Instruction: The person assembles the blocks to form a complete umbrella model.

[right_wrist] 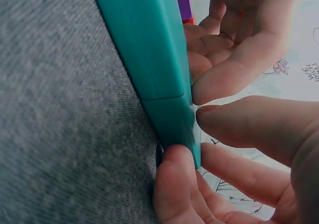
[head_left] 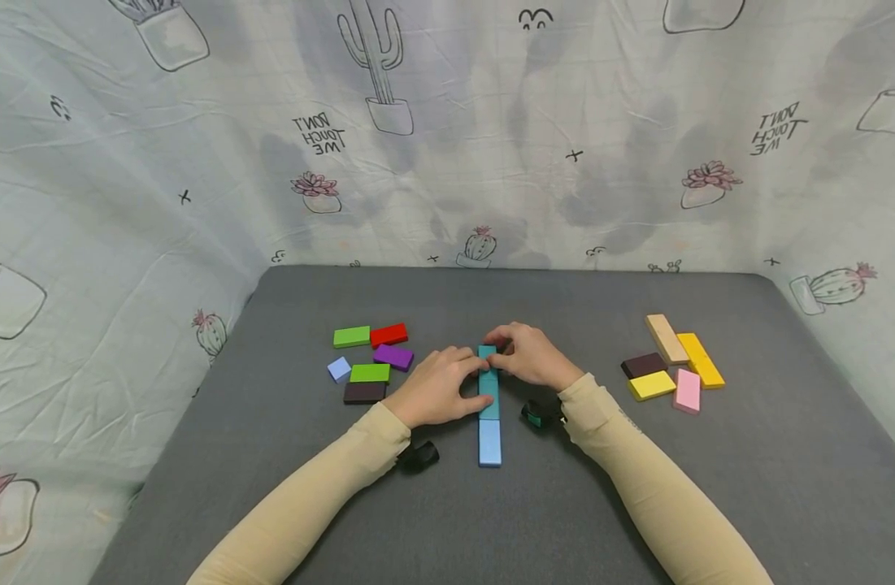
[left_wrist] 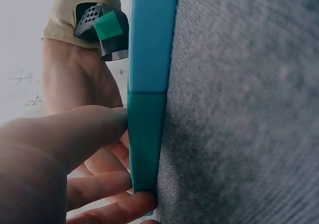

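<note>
A light blue block (head_left: 489,444), a teal block (head_left: 489,396) and a second teal block (head_left: 487,351) lie end to end in a straight row on the grey table. My left hand (head_left: 441,388) holds the middle teal block (left_wrist: 145,134), its thumb near the joint with the blue one and its fingers toward the far end. My right hand (head_left: 531,357) pinches the far teal block (right_wrist: 172,122), thumb on top near the joint and fingers around the far end. Some fingertips are hidden behind the blocks.
Left of the row lie green (head_left: 352,336), red (head_left: 389,334), purple (head_left: 393,357), dark brown (head_left: 364,393) and small blue (head_left: 339,370) blocks. To the right sit wood-coloured (head_left: 666,338), orange (head_left: 701,360), yellow (head_left: 652,386), pink (head_left: 687,391) and dark (head_left: 643,365) blocks. Printed cloth (head_left: 447,203) surrounds the table.
</note>
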Tool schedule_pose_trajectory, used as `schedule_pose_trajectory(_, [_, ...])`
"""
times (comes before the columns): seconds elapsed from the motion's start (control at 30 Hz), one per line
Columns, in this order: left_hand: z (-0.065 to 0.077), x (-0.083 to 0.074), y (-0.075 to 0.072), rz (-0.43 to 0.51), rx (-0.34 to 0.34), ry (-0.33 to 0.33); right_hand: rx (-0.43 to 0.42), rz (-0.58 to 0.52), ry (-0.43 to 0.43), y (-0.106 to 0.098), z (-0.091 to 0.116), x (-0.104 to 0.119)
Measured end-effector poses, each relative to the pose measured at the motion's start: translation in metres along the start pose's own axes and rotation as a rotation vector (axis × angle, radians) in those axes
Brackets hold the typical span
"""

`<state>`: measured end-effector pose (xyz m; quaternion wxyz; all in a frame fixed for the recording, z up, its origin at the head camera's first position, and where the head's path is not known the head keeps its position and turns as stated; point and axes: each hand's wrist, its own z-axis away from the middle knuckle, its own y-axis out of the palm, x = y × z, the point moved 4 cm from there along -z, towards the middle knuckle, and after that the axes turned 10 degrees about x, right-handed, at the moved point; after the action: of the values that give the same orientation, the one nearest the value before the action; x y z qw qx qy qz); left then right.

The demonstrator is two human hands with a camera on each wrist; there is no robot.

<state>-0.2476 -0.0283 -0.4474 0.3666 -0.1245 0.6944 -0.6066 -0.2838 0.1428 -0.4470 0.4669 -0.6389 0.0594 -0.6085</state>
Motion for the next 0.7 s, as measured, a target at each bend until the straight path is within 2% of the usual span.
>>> schedule_pose_trajectory(0.23, [0.001, -0.001, 0.0, 0.008, -0.004, 0.002, -0.031, 0.017, 0.025, -0.002, 0.003, 0.0])
schedule_pose_trajectory(0.5, [0.001, 0.0, 0.002, 0.025, 0.023, -0.029, -0.13, 0.077, 0.045, -0.02, 0.018, -0.005])
schedule_pose_trajectory(0.7, [0.001, 0.002, 0.003, 0.016, 0.015, -0.028, -0.193, 0.1, 0.067, -0.03, 0.027, -0.012])
